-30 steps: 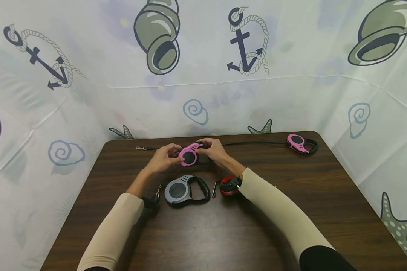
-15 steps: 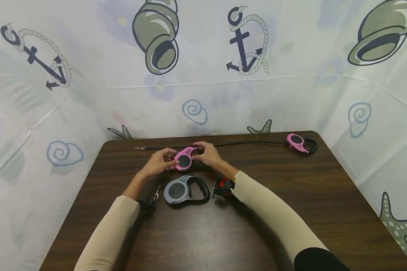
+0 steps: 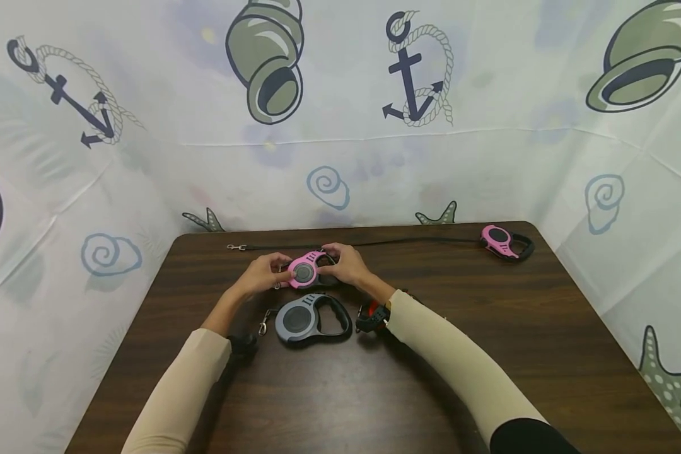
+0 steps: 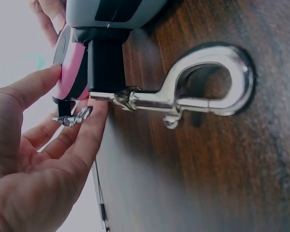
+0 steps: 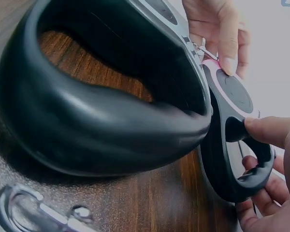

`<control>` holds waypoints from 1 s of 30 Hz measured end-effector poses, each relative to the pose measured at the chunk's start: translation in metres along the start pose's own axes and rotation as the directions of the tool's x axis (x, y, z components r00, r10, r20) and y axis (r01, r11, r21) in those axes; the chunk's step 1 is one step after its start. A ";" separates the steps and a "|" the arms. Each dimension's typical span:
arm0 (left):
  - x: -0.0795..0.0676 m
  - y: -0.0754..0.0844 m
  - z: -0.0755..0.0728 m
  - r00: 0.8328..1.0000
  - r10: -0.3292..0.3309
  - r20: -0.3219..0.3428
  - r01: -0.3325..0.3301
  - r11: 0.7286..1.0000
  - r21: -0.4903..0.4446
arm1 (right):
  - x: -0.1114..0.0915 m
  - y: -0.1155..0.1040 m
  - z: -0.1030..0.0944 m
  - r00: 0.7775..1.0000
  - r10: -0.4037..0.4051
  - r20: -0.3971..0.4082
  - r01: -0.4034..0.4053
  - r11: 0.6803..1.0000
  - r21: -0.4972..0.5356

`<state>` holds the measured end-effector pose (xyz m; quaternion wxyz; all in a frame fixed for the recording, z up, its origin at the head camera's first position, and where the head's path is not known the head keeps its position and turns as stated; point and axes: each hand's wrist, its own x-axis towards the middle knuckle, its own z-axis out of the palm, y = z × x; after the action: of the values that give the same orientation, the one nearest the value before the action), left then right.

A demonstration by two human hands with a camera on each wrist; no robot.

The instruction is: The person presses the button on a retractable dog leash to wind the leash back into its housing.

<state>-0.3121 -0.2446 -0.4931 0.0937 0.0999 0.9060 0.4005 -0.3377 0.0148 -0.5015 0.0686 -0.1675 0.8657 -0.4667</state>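
Both hands hold a pink and black retractable dog leash (image 3: 303,272), just beyond a larger grey and black retractable leash (image 3: 297,319). My left hand (image 3: 260,273) grips its front end, thumb (image 4: 41,83) on the casing face and fingers beneath; its small metal clip (image 4: 76,117) hangs beside those fingers. At the other end, my right hand (image 3: 347,266) pinches the black loop handle (image 5: 237,186) between thumb and fingers. The grey leash's metal snap hook (image 4: 217,79) shows large in the left wrist view. Its black handle (image 5: 101,130) fills much of the right wrist view.
A second pink leash (image 3: 496,238) lies at the far right, its black cord (image 3: 420,239) stretched along the back edge to a metal clip (image 3: 236,247). A red and black leash (image 3: 372,308) is partly hidden under my right wrist. Patterned cloth (image 3: 352,183) surrounds the brown table (image 3: 340,403).
Both hands have brought the pink leash left and nearer to me, close behind the grey one. The right forearm has shifted left with it; the other leashes have stayed in place.
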 end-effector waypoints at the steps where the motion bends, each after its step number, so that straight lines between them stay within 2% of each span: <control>1: 0.000 0.000 0.000 1.000 0.000 0.003 0.000 1.000 0.007 | 0.000 0.000 0.000 1.000 -0.003 0.002 0.003 1.000 -0.003; 8: -0.001 -0.002 0.000 1.000 0.012 0.018 -0.013 0.999 0.053 | 0.000 0.002 0.002 1.000 -0.009 0.019 0.010 0.999 -0.047; 21: -0.001 -0.003 0.002 0.998 0.056 0.021 -0.057 0.997 0.054 | -0.002 0.006 0.001 0.999 -0.041 0.026 0.043 0.997 -0.061; 26: -0.001 -0.001 0.002 0.998 0.067 0.023 -0.068 0.996 0.055 | -0.007 0.006 -0.005 0.998 -0.064 0.023 0.065 0.997 -0.046; 30: -0.001 -0.001 0.001 0.995 0.099 0.004 -0.099 0.992 0.077 | -0.012 0.009 -0.013 0.997 -0.075 0.022 0.076 0.997 -0.034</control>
<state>-0.3108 -0.2453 -0.4946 0.0699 0.1485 0.9147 0.3692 -0.3323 0.0332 -0.5022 0.0569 -0.2059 0.8659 -0.4522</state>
